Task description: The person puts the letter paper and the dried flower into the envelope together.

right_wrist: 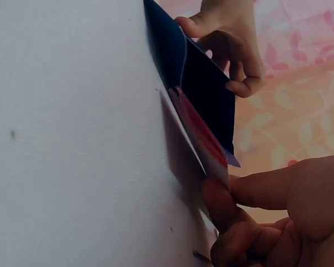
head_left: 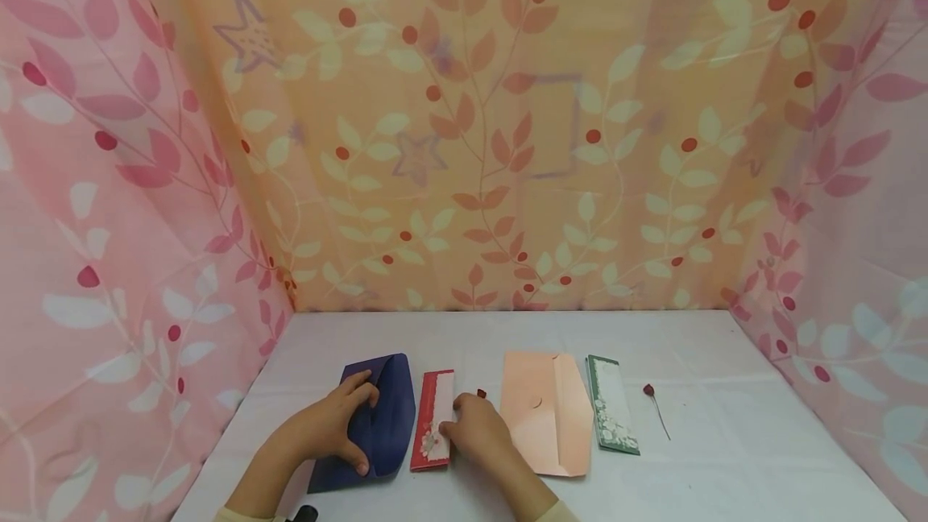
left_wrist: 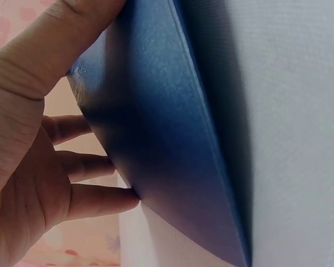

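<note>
A dark blue envelope lies at the left of the table with its flap unfolded to the right. On its face my left hand rests with fingers spread, thumb near the flap side; in the left wrist view the fingertips press on the blue paper. Just right of it is a red card with a white panel and printed flowers. My right hand pinches this card's right edge between thumb and fingers, and the right wrist view shows its other end close against the blue envelope.
A small red flower peeks out behind my right hand. Farther right lie a peach envelope with its flap unfolded, a green floral card and a dried red flower on a thin stem. Patterned curtains enclose the white table.
</note>
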`<state>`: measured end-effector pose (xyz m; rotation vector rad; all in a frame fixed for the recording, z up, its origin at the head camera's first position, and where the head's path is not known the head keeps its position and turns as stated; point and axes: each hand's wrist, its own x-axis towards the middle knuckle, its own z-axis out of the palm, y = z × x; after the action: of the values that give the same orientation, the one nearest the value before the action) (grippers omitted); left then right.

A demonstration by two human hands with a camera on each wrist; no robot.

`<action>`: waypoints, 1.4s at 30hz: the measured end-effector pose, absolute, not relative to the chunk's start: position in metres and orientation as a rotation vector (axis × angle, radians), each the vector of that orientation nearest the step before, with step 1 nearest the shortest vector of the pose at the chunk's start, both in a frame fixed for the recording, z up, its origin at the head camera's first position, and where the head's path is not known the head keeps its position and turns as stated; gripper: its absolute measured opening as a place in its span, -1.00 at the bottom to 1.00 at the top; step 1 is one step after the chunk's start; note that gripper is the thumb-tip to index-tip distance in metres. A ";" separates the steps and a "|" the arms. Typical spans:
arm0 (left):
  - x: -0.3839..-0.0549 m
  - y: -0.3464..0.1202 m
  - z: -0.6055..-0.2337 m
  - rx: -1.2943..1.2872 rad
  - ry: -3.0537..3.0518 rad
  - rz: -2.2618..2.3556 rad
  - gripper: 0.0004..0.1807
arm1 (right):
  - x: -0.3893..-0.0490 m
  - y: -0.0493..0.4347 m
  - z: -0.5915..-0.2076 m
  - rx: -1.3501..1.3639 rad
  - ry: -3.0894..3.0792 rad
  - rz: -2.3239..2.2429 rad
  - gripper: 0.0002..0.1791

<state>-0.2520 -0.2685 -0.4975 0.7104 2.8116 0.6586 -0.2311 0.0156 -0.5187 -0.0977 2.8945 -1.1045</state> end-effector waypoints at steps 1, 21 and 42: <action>-0.252 -0.268 -0.497 0.711 2.813 0.657 -0.03 | -0.231 0.017 -0.517 -0.111 2.879 -1.130 -0.54; -0.254 -0.262 -0.498 0.806 2.797 0.683 0.00 | -0.239 0.023 -0.512 -0.230 2.565 -1.725 -0.35; -0.252 -0.264 -0.499 0.742 2.785 0.684 -0.01 | -0.245 -0.015 -0.520 -0.448 2.699 -1.562 0.00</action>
<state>-0.2520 -0.2636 -0.4995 0.7416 2.7848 0.6842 -0.2447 -0.0149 -0.5200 -0.4478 2.6985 -1.5624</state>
